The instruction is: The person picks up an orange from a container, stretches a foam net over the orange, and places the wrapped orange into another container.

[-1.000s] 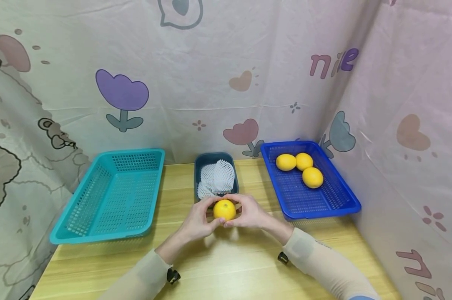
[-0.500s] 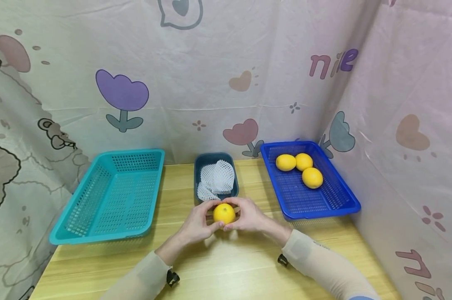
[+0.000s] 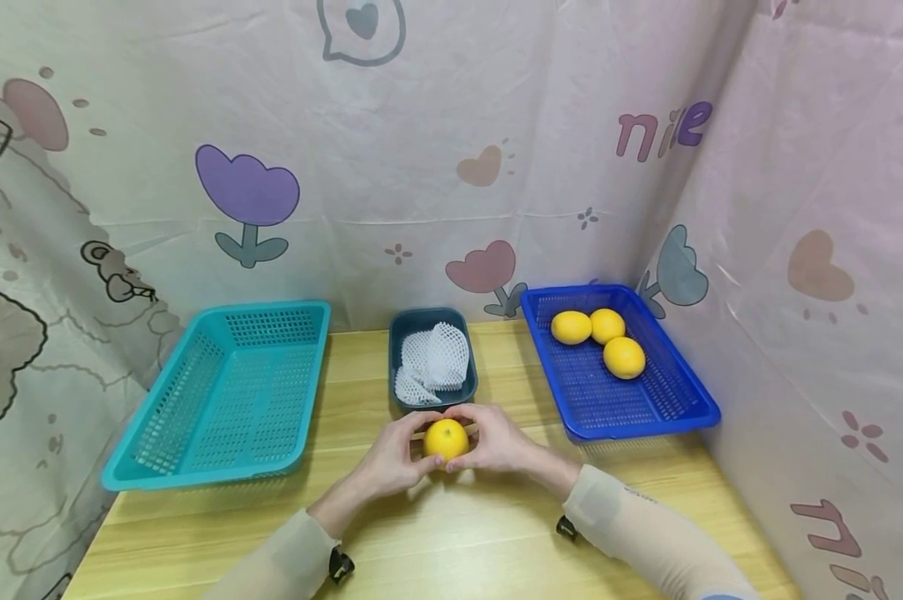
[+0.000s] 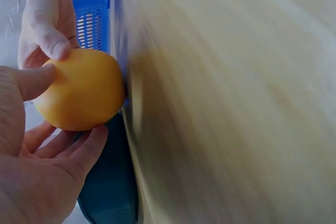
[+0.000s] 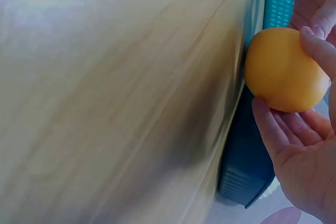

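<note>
A round yellow-orange fruit, apparently an orange [image 3: 446, 440], is held between both hands just in front of the small dark bin. My left hand [image 3: 393, 454] grips its left side, thumb in front and fingers behind. From the other side my right hand [image 3: 499, 439] holds it the same way. In the left wrist view the orange [image 4: 81, 90] seems very near the tabletop; whether it touches cannot be told. The right wrist view shows the right fingers bent under the orange [image 5: 283, 69]. White foam net sleeves [image 3: 446, 354] lie in the dark bin [image 3: 397, 333].
At the left stands a teal basket [image 3: 312, 392] with nothing in it. A blue basket [image 3: 556, 392] at the right holds three similar yellow fruits [image 3: 624, 357]. A patterned curtain [image 3: 391, 167] hangs behind and along the sides of the wooden table [image 3: 466, 542].
Both hands have brought the orange slightly nearer to me, away from the dark bin, keeping their hold. The head view has shifted a little. Baskets and the other fruits stay put.
</note>
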